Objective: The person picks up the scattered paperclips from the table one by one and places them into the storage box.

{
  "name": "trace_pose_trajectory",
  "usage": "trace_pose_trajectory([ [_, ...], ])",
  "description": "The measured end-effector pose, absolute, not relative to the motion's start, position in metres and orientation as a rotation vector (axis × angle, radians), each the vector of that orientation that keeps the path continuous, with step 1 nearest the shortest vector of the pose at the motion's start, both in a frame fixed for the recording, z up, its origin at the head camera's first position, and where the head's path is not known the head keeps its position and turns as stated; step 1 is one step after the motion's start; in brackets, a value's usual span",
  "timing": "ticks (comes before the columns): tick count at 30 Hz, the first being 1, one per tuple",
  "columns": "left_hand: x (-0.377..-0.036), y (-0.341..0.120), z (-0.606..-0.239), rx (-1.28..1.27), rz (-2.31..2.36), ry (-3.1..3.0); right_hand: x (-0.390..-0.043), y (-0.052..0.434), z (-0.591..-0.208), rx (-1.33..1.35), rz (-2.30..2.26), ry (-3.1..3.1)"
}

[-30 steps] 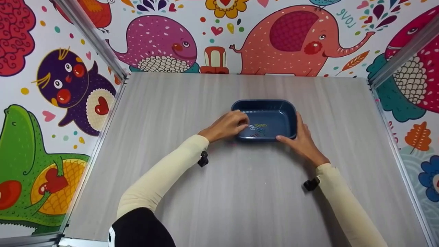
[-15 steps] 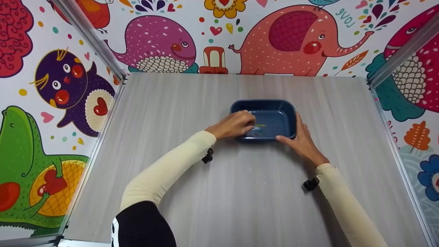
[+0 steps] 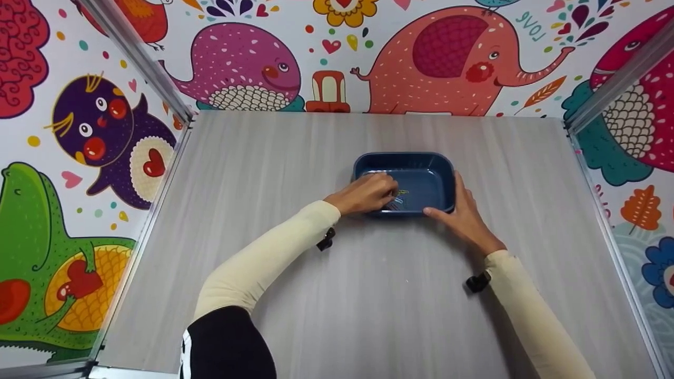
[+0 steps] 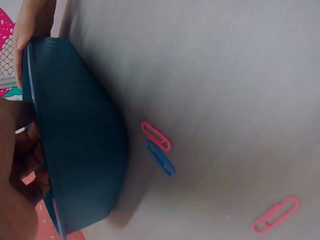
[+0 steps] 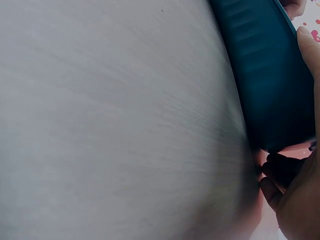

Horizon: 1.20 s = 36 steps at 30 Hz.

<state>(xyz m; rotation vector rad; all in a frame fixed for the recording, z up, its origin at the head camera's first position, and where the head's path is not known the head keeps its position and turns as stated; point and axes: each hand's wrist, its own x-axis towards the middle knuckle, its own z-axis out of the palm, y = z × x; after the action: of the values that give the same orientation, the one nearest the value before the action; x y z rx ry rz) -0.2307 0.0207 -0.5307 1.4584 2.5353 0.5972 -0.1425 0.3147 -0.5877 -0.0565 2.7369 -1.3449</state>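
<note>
A dark blue rectangular tray rests on the table with several coloured paper clips on its floor. My left hand reaches over the tray's left side, its fingers curled down close to the clips. Whether a clip is between those fingertips is hidden. With the thumb on the front rim and the fingers round the right end, my right hand holds the tray. Outside the tray, the left wrist view shows a pink paper clip beside a blue paper clip, and another pink paper clip farther off.
The grey wood-grain table surrounds the tray. Walls printed with cartoon animals stand behind and at both sides, framed by metal rails. A small black camera is strapped to the right wrist.
My left hand has moved rightward, deeper over the tray, and now covers part of the clips. The white clips beside its fingertips seem shifted right. My right hand and the tray have stayed nearly still.
</note>
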Motion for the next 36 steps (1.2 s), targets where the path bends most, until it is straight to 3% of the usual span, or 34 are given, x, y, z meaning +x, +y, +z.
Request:
trace_pose_trajectory([
  [20,-0.231,0.032,-0.532,1.484,0.541,2.545,-0.142,0.316,-0.587,-0.037,-1.336,2.721],
  [36,-0.217,0.000,-0.524,1.520,0.740,2.581,-0.143,0.315,-0.589,-0.056,-1.356,2.738],
])
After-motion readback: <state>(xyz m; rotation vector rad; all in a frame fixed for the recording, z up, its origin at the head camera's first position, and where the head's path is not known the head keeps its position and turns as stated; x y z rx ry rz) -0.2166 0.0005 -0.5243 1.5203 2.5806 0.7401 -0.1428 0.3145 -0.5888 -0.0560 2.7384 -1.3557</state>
